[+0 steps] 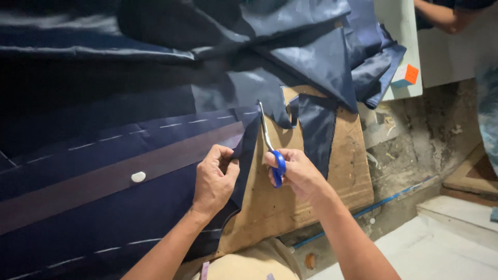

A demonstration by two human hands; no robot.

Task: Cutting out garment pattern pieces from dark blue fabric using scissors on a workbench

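Brown wooden bench, worn, carrying dark navy cloth marked with dashed white chalk lines; a small white chalk piece lies on the cloth, left of the hands. More shiny navy cloth heaped at the far side. Left hand: fingers closed, pinching the cloth's right edge near the bench middle. Right hand: clamped on the blue handles of scissors, just right of the left hand; blades together, pointing far, tips touching the cloth edge. Far right: pale board with a small orange and white block; another person's arm at the top right corner. Rough concrete floor right of the bench.
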